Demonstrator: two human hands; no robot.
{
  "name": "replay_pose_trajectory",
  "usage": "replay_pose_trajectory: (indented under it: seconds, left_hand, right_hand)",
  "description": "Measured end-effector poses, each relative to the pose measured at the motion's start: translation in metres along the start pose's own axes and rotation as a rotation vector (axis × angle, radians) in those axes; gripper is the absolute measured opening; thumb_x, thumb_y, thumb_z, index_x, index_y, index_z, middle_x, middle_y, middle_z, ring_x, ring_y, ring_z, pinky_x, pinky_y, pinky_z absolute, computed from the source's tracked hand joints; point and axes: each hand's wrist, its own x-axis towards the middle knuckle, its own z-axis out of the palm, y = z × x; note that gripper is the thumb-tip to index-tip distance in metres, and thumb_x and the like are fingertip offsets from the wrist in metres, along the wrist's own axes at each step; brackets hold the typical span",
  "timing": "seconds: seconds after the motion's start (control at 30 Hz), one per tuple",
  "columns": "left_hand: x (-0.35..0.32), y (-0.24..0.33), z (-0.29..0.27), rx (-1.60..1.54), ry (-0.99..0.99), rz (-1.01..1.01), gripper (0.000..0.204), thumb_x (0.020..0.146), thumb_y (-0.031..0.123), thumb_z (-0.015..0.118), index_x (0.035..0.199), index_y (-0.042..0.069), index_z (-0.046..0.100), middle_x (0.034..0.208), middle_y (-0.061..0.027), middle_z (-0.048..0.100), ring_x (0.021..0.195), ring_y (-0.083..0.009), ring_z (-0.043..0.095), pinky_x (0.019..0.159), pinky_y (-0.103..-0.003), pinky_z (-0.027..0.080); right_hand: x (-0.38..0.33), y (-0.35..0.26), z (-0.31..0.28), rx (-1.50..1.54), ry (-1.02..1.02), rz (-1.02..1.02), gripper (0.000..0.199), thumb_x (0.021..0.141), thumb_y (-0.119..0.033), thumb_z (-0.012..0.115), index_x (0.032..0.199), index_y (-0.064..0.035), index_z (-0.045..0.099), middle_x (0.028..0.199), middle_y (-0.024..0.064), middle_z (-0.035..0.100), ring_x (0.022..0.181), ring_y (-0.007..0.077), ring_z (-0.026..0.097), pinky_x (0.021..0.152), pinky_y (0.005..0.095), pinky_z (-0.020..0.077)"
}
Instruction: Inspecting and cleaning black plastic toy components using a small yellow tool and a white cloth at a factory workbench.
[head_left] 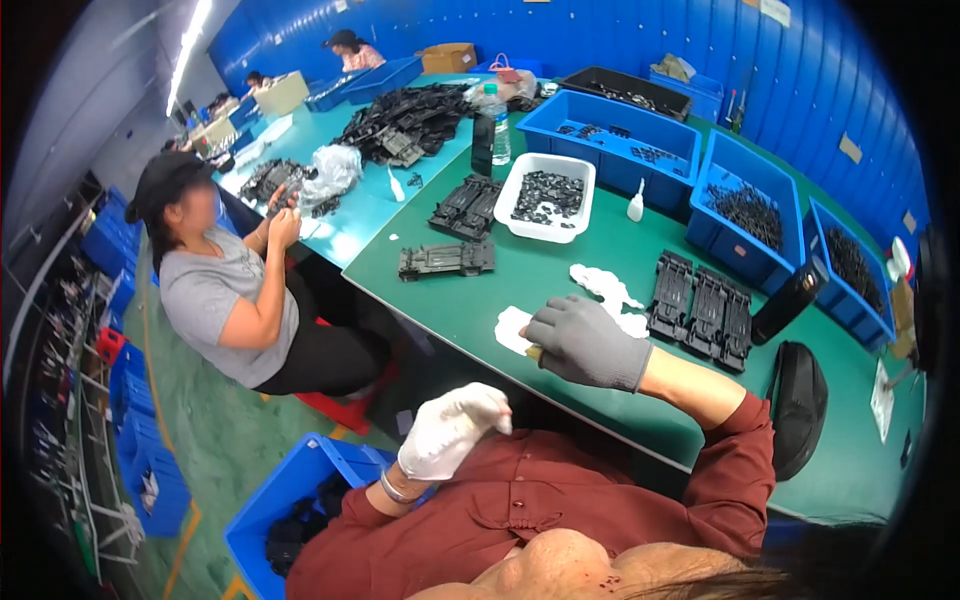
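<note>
My left hand (452, 430), in a white glove with bare fingertips, is raised off the table in front of my shirt. Its fingers curl together, and whatever they may hold is hidden. In a grey glove, my right hand (588, 343) reaches over the green table's front edge. Its fingers are bent closed, with a small yellowish bit showing under them that I cannot name. Beside those fingers lies a crumpled white cloth or paper (511, 326); a similar white piece (606, 286) lies behind the hand. To its right, several black moulded plastic trays (702, 310) lie in a row.
A white tub (547, 226) of small black parts stands behind, near a dropper bottle (636, 203). Blue bins (617, 136) line the back. A black bottle (790, 302) and black case (800, 410) lie right. At left, a co-worker (235, 290) handles parts. A blue crate (262, 500) stands below.
</note>
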Motion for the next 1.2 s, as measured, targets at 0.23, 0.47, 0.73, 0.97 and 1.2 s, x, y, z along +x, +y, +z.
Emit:
replay_pose_trajectory:
  seconds: [0.23, 0.47, 0.73, 0.97, 1.2]
  left_hand:
    - [-0.098, -0.033, -0.06, 0.42, 0.82, -0.032, 0.031, 0.11, 0.006, 0.059, 0.136, -0.006, 0.069, 0.097, -0.0068, 0.069, 0.078, -0.0127, 0.064, 0.071, -0.027, 0.055]
    - [-0.171, -0.01, -0.113, 0.23, 1.24, 0.189, 0.027, 0.112, 0.012, 0.064, 0.134, -0.001, 0.072, 0.079, 0.0008, 0.057, 0.059, -0.0083, 0.05, 0.053, -0.026, 0.043]
    - [-0.107, -0.016, -0.157, 0.293, 1.161, 0.228, 0.046, 0.119, 0.038, 0.054, 0.129, -0.003, 0.073, 0.07, 0.0024, 0.056, 0.054, -0.0085, 0.047, 0.049, -0.027, 0.04]
    - [-0.058, -0.093, -0.285, 0.308, 1.237, 0.034, 0.051, 0.116, 0.05, 0.054, 0.126, 0.004, 0.073, 0.073, 0.0006, 0.066, 0.052, -0.012, 0.055, 0.049, -0.029, 0.045]
    - [-0.078, -0.235, -0.355, -0.044, 1.45, -0.012, 0.017, 0.105, 0.028, 0.069, 0.102, 0.015, 0.079, 0.083, -0.0033, 0.074, 0.066, -0.0208, 0.068, 0.057, -0.037, 0.054]
  right_hand:
    - [-0.025, -0.05, 0.0, 0.179, -0.001, -0.152, 0.024, 0.085, -0.017, 0.077, 0.108, -0.0094, 0.073, 0.098, 0.0104, 0.071, 0.098, 0.0341, 0.07, 0.085, 0.0494, 0.0572]
    - [-0.049, -0.098, -0.011, 0.144, -0.064, -0.263, 0.029, 0.087, -0.017, 0.077, 0.114, -0.0083, 0.075, 0.102, 0.0096, 0.071, 0.102, 0.0321, 0.07, 0.087, 0.0465, 0.0567]
    - [-0.031, -0.045, -0.027, -0.048, 0.005, 0.011, 0.026, 0.094, -0.031, 0.07, 0.088, -0.0066, 0.076, 0.081, 0.0181, 0.074, 0.079, 0.0419, 0.075, 0.074, 0.0554, 0.0587]
    - [0.05, 0.151, -0.049, -0.029, 0.222, 0.511, 0.027, 0.095, -0.025, 0.065, 0.104, -0.0069, 0.082, 0.099, 0.0222, 0.079, 0.097, 0.0438, 0.076, 0.09, 0.0556, 0.059]
    - [0.13, 0.268, 0.015, -0.014, -0.036, 0.404, 0.025, 0.094, -0.022, 0.067, 0.102, -0.0061, 0.084, 0.101, 0.0261, 0.079, 0.099, 0.0427, 0.078, 0.092, 0.0523, 0.0607]
